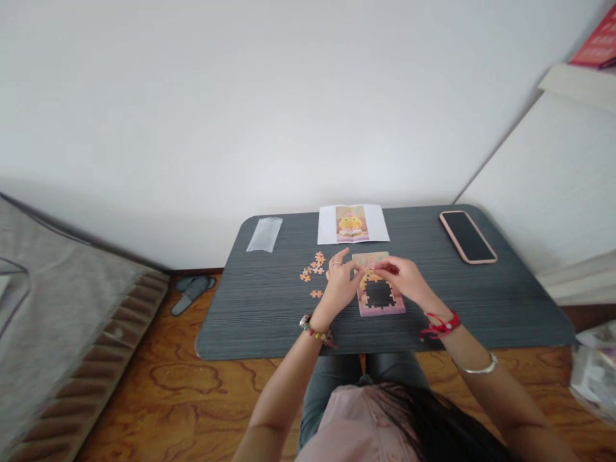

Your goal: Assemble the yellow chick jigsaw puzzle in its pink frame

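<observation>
A partly filled jigsaw puzzle (382, 310) lies on the dark table, its border joined around a gap in the middle. Over its upper left edge is my left hand (341, 281), thumb and index finger pinched together, the other fingers raised. My right hand (403, 277) reaches over the upper right part, also with thumb and fingertips pinched. The two sets of fingertips nearly meet above the puzzle's upper part. Whatever is between them is too small to make out. Loose puzzle pieces (306, 277) lie left of my left hand, and joined pieces (316, 294) sit nearer me.
Behind the puzzle lies a creased reference sheet (353, 224) with a yellow character picture. A clear plastic sleeve (264, 235) rests at the table's back left, and a phone in a pink case (468, 237) at the right. A wall borders the table's (260, 308) back edge.
</observation>
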The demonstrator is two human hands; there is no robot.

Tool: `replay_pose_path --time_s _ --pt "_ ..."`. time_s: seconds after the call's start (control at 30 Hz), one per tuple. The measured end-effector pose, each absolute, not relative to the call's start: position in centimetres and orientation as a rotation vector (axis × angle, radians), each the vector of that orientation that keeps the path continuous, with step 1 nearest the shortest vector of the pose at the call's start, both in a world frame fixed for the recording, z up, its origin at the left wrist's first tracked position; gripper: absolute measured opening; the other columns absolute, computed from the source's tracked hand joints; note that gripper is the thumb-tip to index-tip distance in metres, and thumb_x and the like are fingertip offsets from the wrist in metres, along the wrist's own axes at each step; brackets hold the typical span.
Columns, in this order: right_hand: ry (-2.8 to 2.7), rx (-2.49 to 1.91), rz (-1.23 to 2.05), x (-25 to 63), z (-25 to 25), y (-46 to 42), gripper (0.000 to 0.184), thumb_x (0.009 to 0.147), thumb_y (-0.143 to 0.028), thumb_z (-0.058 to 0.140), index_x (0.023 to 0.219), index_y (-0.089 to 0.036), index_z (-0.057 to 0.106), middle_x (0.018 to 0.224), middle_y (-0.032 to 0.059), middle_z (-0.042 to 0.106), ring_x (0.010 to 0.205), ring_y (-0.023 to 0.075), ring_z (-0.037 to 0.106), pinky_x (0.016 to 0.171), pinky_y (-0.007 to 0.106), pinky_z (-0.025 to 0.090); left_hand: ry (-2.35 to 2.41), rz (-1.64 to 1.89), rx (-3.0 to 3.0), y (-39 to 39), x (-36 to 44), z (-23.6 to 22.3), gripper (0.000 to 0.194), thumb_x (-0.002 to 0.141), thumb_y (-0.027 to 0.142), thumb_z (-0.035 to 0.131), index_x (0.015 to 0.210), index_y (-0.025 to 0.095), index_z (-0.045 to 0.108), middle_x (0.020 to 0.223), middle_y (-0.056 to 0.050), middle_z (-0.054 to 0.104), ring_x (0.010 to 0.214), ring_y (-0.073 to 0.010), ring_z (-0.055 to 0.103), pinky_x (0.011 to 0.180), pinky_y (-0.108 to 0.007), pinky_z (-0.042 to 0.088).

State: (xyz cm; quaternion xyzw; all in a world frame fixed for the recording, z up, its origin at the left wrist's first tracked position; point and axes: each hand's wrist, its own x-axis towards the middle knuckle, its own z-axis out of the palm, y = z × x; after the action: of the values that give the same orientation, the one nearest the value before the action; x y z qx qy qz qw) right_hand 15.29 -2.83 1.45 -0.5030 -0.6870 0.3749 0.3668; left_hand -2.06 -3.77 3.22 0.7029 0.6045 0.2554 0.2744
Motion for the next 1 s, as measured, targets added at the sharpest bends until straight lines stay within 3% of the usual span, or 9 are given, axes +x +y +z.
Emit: replay_pose_path --time_s 0.2,0.57,1.0 --pt "-1.817 -1.340 0.912 17.7 1.0 -0.9 0.012 0.074 -0.025 0.062 0.081 -0.017 0.069 0.081 0.0054 0.072 0.073 0.0185 0.066 0.069 0.029 0.050 1.647 0.631 1.979 -1.4 0.5 2.7 0.012 0.080 0.023 0.056 0.077 0.018 0.066 0.128 -0.012 0.047 0.123 -0.0270 0.038 0.099 -0.047 0.034" --pt "-2.192 -1.379 0.694 17.4 -0.7 -0.1 0.012 0.078 -0.019 0.060 0.084 -0.017 0.071 0.082 0.0067 0.072 0.075 0.0189 0.065 0.068 0.026 0.047 1.759 0.528 2.258 -1.8 0.1 -0.5 0.009 0.080 0.023 0.057 0.082 0.021 0.066 0.137 -0.009 0.038 0.126 -0.0316 0.031 0.092 -0.050 0.042" --pt "-2.340 -1.317 0.574 17.2 -0.4 0.0 0.011 0.078 -0.012 0.060 0.081 -0.015 0.069 0.078 0.0072 0.068 0.073 0.0171 0.061 0.069 0.027 0.045 1.708 0.522 2.368 -1.8 0.0 -0.7 0.013 0.083 0.022 0.052 0.083 0.021 0.066 0.134 -0.007 0.042 0.125 -0.0284 0.032 0.095 -0.046 0.040"
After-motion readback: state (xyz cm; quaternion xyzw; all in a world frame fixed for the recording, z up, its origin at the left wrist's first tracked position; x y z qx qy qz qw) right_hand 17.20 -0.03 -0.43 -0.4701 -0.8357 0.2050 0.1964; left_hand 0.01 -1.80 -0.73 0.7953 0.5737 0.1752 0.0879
